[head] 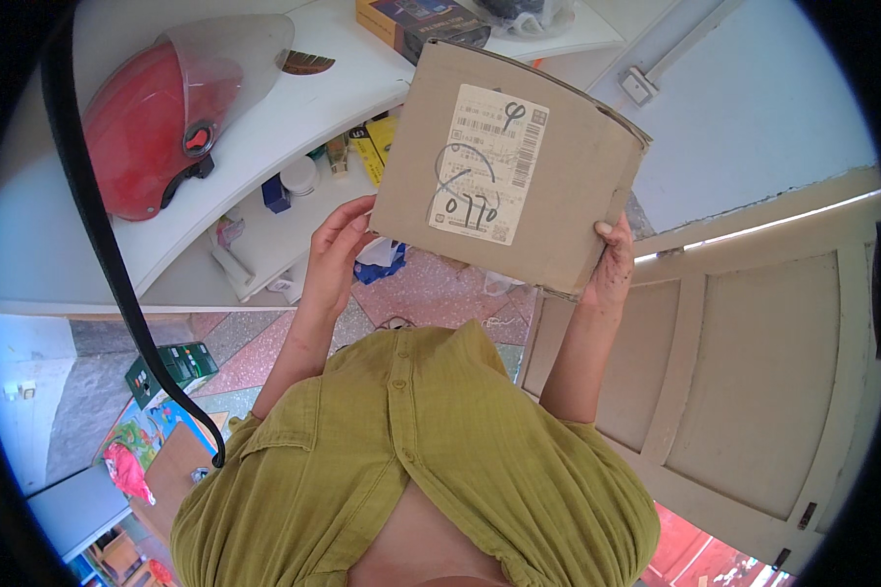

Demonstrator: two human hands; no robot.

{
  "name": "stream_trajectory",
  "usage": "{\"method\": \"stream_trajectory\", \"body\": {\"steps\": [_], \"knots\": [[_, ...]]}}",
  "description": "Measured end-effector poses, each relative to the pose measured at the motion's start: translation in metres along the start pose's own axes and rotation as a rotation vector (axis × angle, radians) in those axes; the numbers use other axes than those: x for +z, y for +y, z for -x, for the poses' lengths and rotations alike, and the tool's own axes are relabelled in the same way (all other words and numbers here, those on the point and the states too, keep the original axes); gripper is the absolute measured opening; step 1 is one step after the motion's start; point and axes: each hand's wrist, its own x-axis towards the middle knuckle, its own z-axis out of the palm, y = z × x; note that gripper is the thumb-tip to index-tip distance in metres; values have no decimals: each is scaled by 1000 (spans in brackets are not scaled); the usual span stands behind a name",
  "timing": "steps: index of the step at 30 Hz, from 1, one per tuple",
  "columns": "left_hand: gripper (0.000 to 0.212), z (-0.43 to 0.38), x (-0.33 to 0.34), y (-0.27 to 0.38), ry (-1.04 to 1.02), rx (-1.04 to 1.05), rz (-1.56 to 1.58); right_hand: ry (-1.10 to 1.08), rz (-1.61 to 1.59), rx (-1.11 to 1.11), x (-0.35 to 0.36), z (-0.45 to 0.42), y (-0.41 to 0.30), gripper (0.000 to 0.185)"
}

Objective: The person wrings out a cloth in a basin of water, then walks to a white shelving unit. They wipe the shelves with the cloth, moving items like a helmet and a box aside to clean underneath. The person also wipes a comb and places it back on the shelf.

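In front of my chest I hold a brown cardboard box between both hands. Its broad side faces me, tilted, and bears a white shipping label with print, barcodes and dark handwritten marks. At the box's lower left corner are the fingers and thumb of my left hand. My right hand grips the lower right edge, with the thumb on the face and the other fingers hidden behind. Dark smudges show on that hand. The top edges of the box look slightly worn.
Behind the box runs a curved white shelf unit, carrying a red helmet with a clear visor and a multimeter box. Small items sit on its lower shelf. A panelled door stands at right. A green carton is at left.
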Motion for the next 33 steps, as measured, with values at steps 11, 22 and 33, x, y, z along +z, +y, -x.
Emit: {"method": "stream_trajectory", "body": {"steps": [11, 22, 33], "knots": [[32, 2, 1, 1, 14, -9, -5, -3, 14, -4, 1, 1, -2, 60], [32, 4, 1, -5, 12, -3, -3, -12, -4, 11, 5, 2, -6, 61], [31, 0, 2, -9, 13, -27, -18, -17, 2, 9, 0, 1, -6, 61]]}}
